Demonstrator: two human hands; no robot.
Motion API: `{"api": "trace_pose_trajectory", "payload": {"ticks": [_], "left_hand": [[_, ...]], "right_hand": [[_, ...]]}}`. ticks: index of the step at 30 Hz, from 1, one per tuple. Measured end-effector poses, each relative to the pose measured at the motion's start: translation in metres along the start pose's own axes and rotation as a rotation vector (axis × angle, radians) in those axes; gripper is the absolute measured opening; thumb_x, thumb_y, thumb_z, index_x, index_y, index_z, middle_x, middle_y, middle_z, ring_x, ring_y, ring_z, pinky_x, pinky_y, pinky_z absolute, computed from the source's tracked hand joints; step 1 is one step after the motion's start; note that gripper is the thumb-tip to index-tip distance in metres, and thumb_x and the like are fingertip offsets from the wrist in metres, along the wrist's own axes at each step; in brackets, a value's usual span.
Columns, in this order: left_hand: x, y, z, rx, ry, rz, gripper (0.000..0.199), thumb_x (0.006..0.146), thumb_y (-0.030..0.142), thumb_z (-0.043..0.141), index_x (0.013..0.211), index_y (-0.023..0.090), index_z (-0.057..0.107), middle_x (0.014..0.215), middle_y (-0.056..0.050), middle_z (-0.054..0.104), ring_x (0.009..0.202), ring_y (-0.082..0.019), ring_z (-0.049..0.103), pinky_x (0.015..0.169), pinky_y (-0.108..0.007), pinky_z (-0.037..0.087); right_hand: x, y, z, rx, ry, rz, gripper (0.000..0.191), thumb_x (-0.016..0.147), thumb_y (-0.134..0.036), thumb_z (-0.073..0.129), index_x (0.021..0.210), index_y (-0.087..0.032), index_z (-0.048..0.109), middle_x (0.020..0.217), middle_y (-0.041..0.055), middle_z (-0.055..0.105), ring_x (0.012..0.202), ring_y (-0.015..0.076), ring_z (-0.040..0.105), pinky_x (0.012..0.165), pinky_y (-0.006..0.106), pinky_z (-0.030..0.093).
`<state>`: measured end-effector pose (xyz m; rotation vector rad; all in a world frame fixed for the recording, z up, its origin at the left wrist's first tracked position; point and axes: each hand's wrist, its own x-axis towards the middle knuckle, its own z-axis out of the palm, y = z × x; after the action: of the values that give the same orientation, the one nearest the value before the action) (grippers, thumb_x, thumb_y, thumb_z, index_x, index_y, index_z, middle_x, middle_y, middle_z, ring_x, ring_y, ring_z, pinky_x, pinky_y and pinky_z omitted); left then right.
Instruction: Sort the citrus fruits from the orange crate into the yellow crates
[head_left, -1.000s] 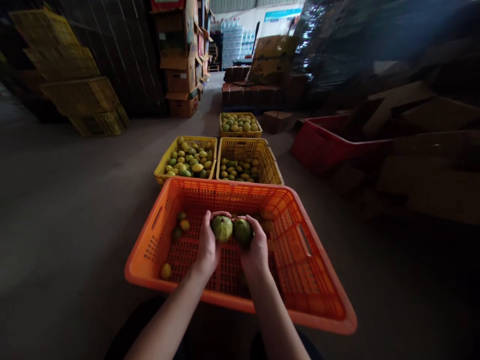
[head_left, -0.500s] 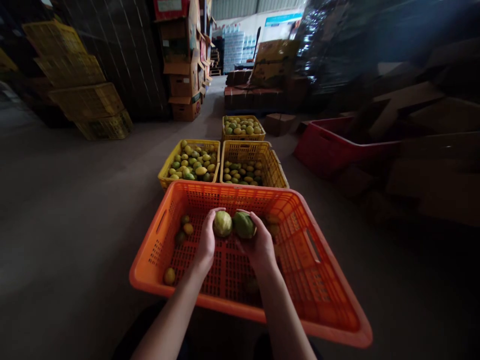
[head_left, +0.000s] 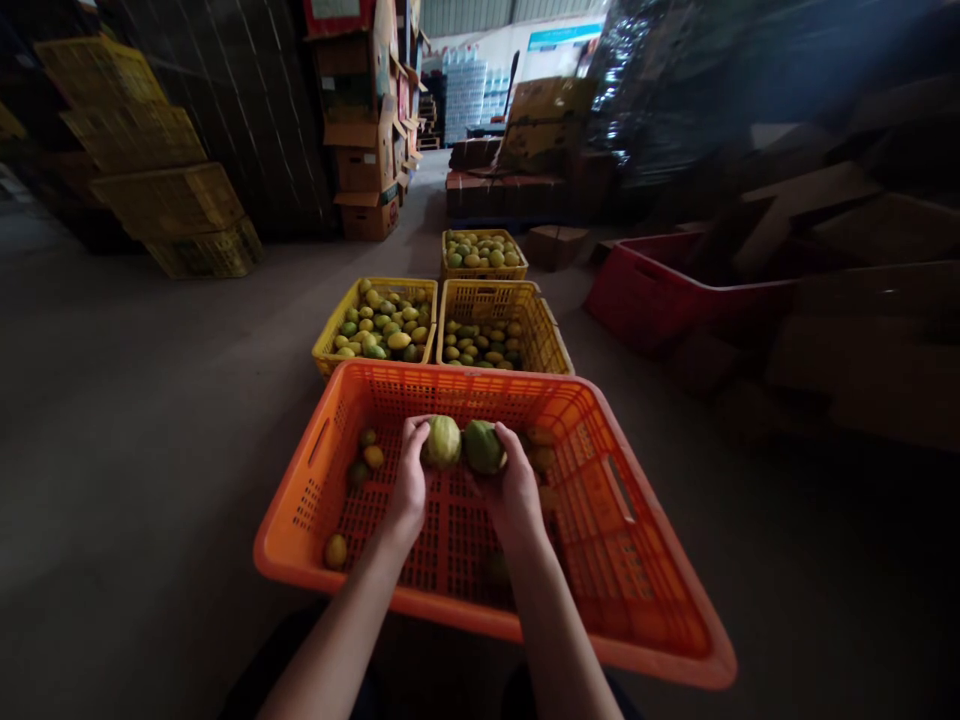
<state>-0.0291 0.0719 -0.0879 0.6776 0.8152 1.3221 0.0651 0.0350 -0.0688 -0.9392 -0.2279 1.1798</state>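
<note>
My left hand (head_left: 411, 470) is closed around a round, pale yellow-green fruit (head_left: 443, 442), thumb along its side. In my right hand (head_left: 519, 488) I grip a darker green fruit (head_left: 484, 447). The two fruits are held side by side, almost touching, over the large orange plastic crate (head_left: 660, 560). Down in that crate lie several loose fruits, among them a yellow one (head_left: 373, 457) beyond my left hand and another (head_left: 335, 551) at the near left corner. A few more, partly hidden, are beside and beneath my right arm.
Beyond the orange crate stand a left yellow crate (head_left: 322, 350), a right yellow crate (head_left: 551, 335) and a farther one (head_left: 444, 265), all holding fruit. To the right is a red bin (head_left: 630, 295) with cardboard. Stacked yellow crates (head_left: 169, 200) and cardboard boxes (head_left: 367, 170) rise on the left.
Both hands keep their fruits over the orange crate. The fruits have turned slightly in my fingers, and the whole view has shifted a little.
</note>
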Motion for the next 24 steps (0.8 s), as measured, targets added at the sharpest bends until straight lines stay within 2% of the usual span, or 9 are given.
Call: {"api": "trace_pose_trajectory", "payload": {"ticks": [4,6,8,14,20,24], "left_hand": [[-0.006,0.014,0.005,-0.217,-0.168,-0.131,0.028,0.073,0.022,0.051,0.099,0.015,0.061,0.098,-0.006,0.061,0.088,-0.016,0.056,0.079,-0.025,0.041],[-0.008,0.017,0.006,-0.287,-0.164,-0.157,0.027,0.073,0.02,0.051,0.095,0.013,0.063,0.096,-0.007,0.063,0.087,-0.016,0.057,0.079,-0.026,0.042],[-0.009,0.016,0.007,-0.316,-0.144,-0.154,0.023,0.073,0.02,0.051,0.09,0.013,0.065,0.093,-0.006,0.064,0.085,-0.016,0.057,0.078,-0.026,0.042],[-0.012,0.015,0.01,-0.301,-0.157,-0.144,0.02,0.075,0.023,0.049,0.079,0.014,0.066,0.082,-0.004,0.065,0.077,-0.014,0.058,0.074,-0.025,0.044],[-0.015,0.019,0.009,-0.186,-0.14,-0.111,0.024,0.074,0.028,0.048,0.069,0.013,0.066,0.07,-0.003,0.064,0.067,-0.013,0.058,0.066,-0.023,0.043],[-0.013,0.019,0.008,-0.154,-0.106,-0.108,0.024,0.075,0.031,0.049,0.066,0.015,0.065,0.067,-0.001,0.064,0.065,-0.012,0.058,0.063,-0.022,0.042]], "right_hand": [[0.0,-0.003,-0.001,-0.12,-0.107,-0.122,0.016,0.068,-0.031,0.06,0.081,-0.022,0.063,0.082,-0.0039,0.061,0.074,0.0105,0.054,0.057,0.018,0.042],[0.001,-0.001,-0.003,-0.163,-0.123,-0.218,0.015,0.069,-0.03,0.058,0.078,-0.021,0.066,0.085,-0.0015,0.063,0.081,0.0128,0.054,0.066,0.021,0.043],[0.002,0.003,-0.004,-0.165,-0.103,-0.265,0.015,0.069,-0.031,0.059,0.074,-0.02,0.066,0.081,-0.0008,0.064,0.081,0.0138,0.055,0.071,0.023,0.042],[-0.001,0.007,-0.001,-0.009,-0.114,-0.195,0.013,0.068,-0.03,0.06,0.066,-0.018,0.066,0.07,-0.0014,0.063,0.069,0.0126,0.056,0.07,0.025,0.042],[-0.004,0.005,0.002,-0.04,-0.172,-0.248,0.014,0.067,-0.026,0.059,0.058,-0.017,0.066,0.066,-0.0004,0.063,0.069,0.0133,0.055,0.072,0.026,0.043],[-0.006,0.005,0.004,-0.043,-0.192,-0.228,0.017,0.068,-0.027,0.058,0.058,-0.016,0.066,0.066,0.0002,0.063,0.069,0.0136,0.055,0.072,0.026,0.043]]}}
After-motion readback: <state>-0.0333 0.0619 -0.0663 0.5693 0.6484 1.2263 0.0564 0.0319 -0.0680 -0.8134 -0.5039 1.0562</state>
